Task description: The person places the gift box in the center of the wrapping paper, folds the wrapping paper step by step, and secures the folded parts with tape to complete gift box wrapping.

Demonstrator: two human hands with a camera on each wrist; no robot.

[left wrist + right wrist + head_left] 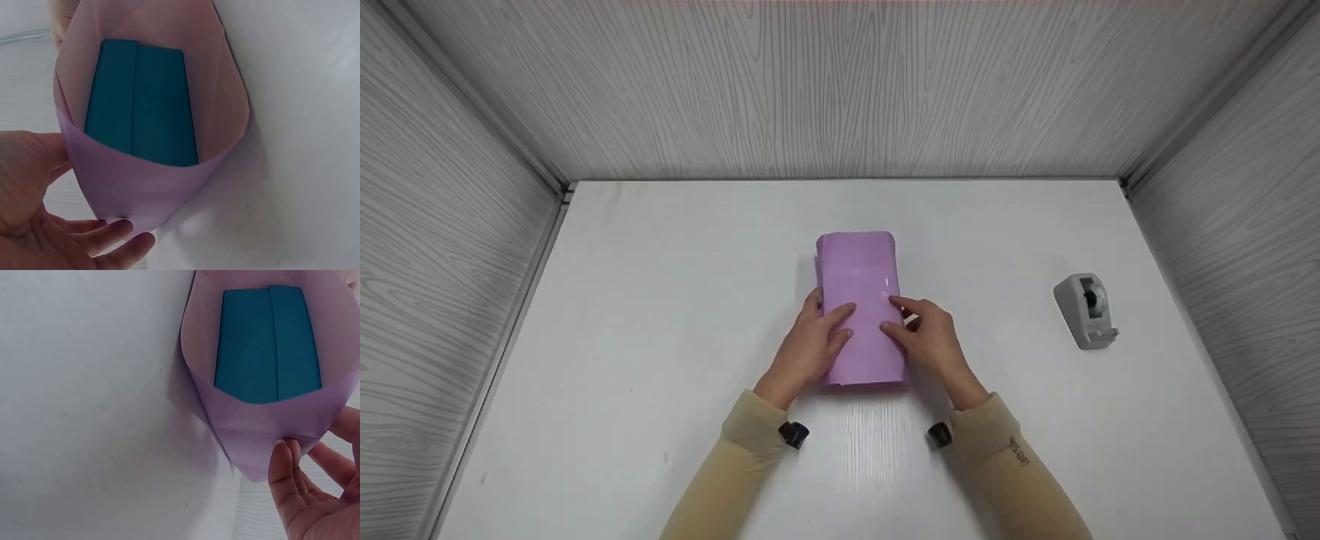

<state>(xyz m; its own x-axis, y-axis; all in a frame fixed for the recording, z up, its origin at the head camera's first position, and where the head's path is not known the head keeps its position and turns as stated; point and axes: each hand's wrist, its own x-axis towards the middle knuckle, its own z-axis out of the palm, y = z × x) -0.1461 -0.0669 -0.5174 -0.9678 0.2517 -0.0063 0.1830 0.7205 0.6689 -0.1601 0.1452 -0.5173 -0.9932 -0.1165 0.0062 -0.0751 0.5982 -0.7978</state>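
Observation:
A sheet of purple wrapping paper (861,270) forms a sleeve on the table, its near end gaping in both wrist views. Inside that sleeve lies a teal box (160,104) with a straight seam along its face; the head view does not show it. My left hand (808,346) holds the paper's left side, two digits on top and another down the side. From the right, my right hand (934,337) grips the paper, thumb and index fingertips on its top near the edge. Its other fingers (334,464) are at the side of the sleeve.
A grey tape dispenser (1087,311) with a roll of tape stands on the right of the white table (660,300). Grey wood-grain panels (840,90) enclose the back and both sides.

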